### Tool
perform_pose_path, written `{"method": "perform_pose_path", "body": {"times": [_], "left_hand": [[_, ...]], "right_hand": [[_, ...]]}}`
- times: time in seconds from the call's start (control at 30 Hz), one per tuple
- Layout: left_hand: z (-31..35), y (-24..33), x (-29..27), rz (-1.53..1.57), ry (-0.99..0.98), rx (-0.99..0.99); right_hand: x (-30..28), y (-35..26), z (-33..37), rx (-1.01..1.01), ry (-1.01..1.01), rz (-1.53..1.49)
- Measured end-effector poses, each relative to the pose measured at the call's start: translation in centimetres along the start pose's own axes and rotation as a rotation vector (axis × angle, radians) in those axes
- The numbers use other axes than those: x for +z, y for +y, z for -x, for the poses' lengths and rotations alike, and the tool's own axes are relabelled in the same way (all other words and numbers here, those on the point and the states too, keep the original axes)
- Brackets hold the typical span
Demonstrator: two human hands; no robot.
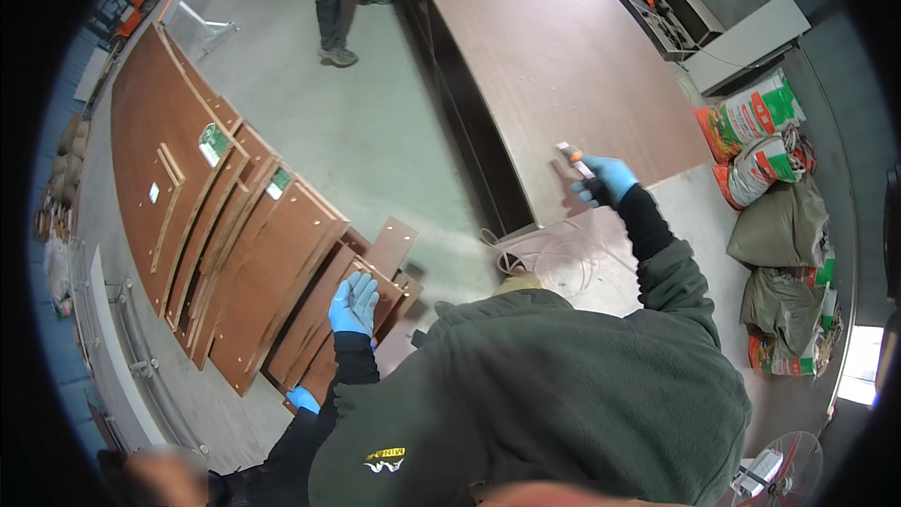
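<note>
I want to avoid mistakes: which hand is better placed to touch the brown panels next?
Probably the left hand: it looks empty, near the brown panels; the right hand holds a tool.

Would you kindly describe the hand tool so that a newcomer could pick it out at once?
Find the long, pale-brown panel running from the top edge toward the centre. At its near end, the blue-gloved right hand holds the hand tool. Its orange section, just behind a pale tip, sets it apart from the panel and the glove.
</note>
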State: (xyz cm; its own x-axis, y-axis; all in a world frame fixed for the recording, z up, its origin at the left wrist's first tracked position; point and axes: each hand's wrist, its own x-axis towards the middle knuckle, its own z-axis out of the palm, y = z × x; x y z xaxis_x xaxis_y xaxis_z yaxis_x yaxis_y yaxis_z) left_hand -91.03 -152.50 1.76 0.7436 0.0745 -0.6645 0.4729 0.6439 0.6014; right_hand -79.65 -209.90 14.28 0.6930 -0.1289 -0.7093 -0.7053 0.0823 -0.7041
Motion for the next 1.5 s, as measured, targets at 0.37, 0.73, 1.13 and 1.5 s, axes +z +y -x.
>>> {"method": "perform_pose_path", "body": {"times": [0.37, 0.73, 1.13, 1.5], "left_hand": [[-3.8, -11.2, 21.1, -0.094, -0.103, -0.105], [-1.5, -14.5, 28.5, -0.189, -0.072, -0.029], [5.2, -22.6, 24.6, -0.131, -0.03, -0.063], [9.9, -27.3, 20.8, -0.074, 0.04, -0.139]], "right_hand": [[-33.1, 0.8, -9.5, -0.06, 0.538, -0.428], [-29.1, 2.8, -15.5, -0.028, -0.1, -0.316], [-24.4, -1.7, -17.5, -0.244, 0.026, -0.292], [-21.7, -5.1, -25.2, -0.526, 0.366, 0.373]]}}
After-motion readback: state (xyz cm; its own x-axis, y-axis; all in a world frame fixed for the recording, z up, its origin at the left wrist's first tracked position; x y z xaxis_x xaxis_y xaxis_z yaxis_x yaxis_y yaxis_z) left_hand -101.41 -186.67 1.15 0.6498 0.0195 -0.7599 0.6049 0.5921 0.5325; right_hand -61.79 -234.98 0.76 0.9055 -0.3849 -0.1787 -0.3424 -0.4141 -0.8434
